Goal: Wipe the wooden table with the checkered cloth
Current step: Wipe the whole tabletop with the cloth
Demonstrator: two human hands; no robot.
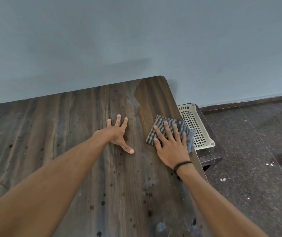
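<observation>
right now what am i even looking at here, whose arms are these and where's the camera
There is no machine here. A person wears a wide-angle camera on the head, so you look forward and down along their own bare arms. The left hand rests flat with spread fingers on the wooden table, which is dotted with dark spots. The right hand presses a folded checkered cloth flat near the table's right edge; it is pressed down, not held in a closed grip. A darker, cleaner-looking patch lies just beyond the cloth. A cream perforated basket sits lower, beside the table.
</observation>
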